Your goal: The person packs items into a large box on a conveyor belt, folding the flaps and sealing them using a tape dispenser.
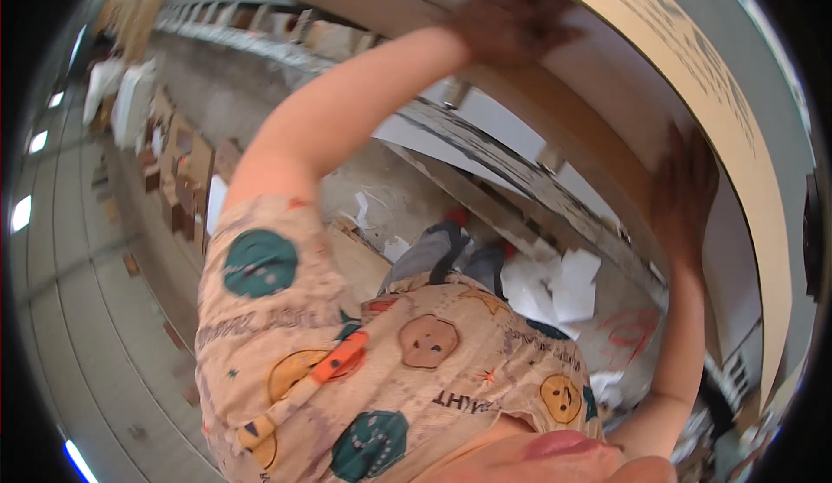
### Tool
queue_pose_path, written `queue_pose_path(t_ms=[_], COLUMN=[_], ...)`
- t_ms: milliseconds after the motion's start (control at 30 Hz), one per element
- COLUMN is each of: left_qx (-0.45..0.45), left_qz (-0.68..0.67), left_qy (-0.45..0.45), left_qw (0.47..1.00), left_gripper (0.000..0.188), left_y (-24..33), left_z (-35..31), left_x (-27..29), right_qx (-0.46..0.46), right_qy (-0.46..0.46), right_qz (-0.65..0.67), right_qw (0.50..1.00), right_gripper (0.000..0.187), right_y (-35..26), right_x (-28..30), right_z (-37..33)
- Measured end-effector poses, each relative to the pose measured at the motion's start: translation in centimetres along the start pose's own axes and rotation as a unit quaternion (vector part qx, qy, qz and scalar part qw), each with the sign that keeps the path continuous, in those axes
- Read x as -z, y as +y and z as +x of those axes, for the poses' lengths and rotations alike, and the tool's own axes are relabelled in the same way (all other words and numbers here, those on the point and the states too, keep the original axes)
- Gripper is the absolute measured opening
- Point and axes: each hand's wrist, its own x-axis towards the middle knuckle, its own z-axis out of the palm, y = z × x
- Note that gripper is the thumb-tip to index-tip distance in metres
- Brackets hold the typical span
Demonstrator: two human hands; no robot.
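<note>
Both my arms are raised to a large cardboard panel (598,93), whose smooth brown face curves across the upper right. My left hand (520,19) lies on it near the top, fingers spread and a little blurred. Farther down toward the right side, my right hand (685,193) rests flat against the same panel with its fingers stretched out. Neither hand grips anything. Beyond the hands runs a tan cardboard edge (693,58) with black printed marks.
A worn metal beam (520,175) with peeling paint crosses below the panel. White paper sheets (563,288) lie on the floor by my feet. Cardboard pieces (186,167) are piled at the left. Wooden blocks (342,41) sit along a rail at the upper left.
</note>
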Motion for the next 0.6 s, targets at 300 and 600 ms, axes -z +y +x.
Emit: queue_pose_path(t_ms=[300, 600], left_qx=[-0.067, 0.101], left_qz=[-0.049, 0.351], left_qy=[0.183, 0.16], left_qw=[0.98, 0.917], left_gripper=[0.039, 0.056], left_y=[0.4, -24.8], left_z=[0.9, -10.7], left_x=[1.2, 10.0], right_qx=[-0.063, -0.028], right_qy=[-0.08, -0.067], right_qz=[-0.042, 0.005], right_qw=[0.994, 0.997], right_gripper=[0.046, 0.047], right_y=[-8.8, -8.2], right_x=[-0.9, -4.3], right_z=[10.2, 10.2])
